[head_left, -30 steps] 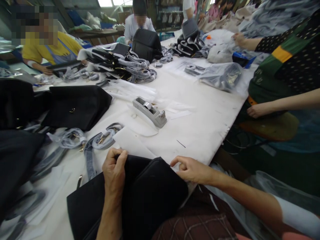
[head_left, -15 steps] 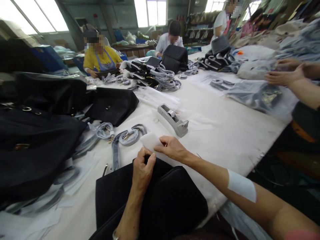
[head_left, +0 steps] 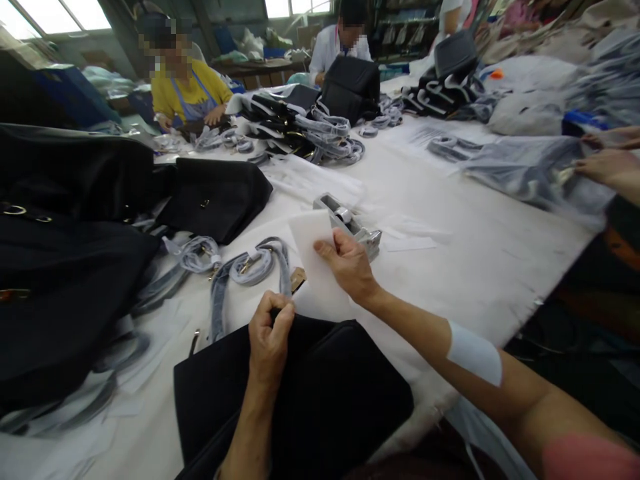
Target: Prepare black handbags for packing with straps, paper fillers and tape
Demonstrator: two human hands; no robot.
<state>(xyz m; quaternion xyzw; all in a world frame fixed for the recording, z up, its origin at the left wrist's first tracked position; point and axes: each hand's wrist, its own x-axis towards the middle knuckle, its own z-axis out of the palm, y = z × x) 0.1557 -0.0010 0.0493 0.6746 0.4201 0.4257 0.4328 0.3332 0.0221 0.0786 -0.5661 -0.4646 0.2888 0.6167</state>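
A black bag lies at the table's near edge, in front of me. My left hand is closed in a pinch at the bag's top edge. Between the fingers of my right hand is a thin white sheet, raised above the far side of the bag. A small brown and gold piece shows by the sheet's lower edge; what it is I cannot tell. Just behind my right hand stands a grey tape dispenser, partly covered by the sheet and hand. Wrapped straps lie coiled beyond my left hand.
Several black bags are piled on the left. More bags and wrapped straps form a heap farther back. A co-worker in yellow sits across the table. At the right, another person's hands touch a plastic-wrapped item.
My right hand has lifted the white sheet up and away from the bag, and my left hand has shifted slightly left. The brown and gold piece has come into view.
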